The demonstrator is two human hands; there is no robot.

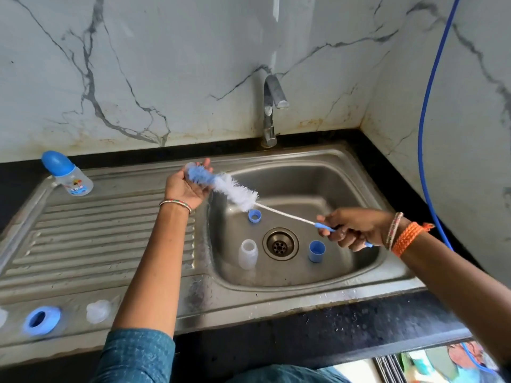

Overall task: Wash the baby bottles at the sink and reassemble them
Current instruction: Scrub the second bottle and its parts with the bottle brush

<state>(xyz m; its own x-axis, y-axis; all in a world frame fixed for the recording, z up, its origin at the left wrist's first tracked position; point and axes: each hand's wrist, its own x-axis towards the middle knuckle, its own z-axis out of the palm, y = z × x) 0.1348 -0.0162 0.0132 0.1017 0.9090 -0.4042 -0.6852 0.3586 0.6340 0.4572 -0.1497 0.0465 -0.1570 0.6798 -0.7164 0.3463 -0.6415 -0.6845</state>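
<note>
Here the bottle brush (225, 189) lies slantwise above the sink (359, 172), its long axis running from the blue-and-white bristle head over the basin's left edge down to the blue handle at the right. The right hand (351, 229) has its fingers curled round that handle; the left hand (188, 185), palm up, cups the bristle tip with fingers loosely bent about it. Down in the basin, left of the drain (280, 244), a clear open bottle (248, 254) stands upright, its mouth facing up and nearer the left hand. For scrubbing, the brush would probably have to tip towards vertical to enter that mouth. The bristles look soft and fluffy, the stem thin twisted wire, the bottle cloudy plastic. A blue cap (316, 251) stands right of the drain, a blue ring (254, 216) behind it.
</note>
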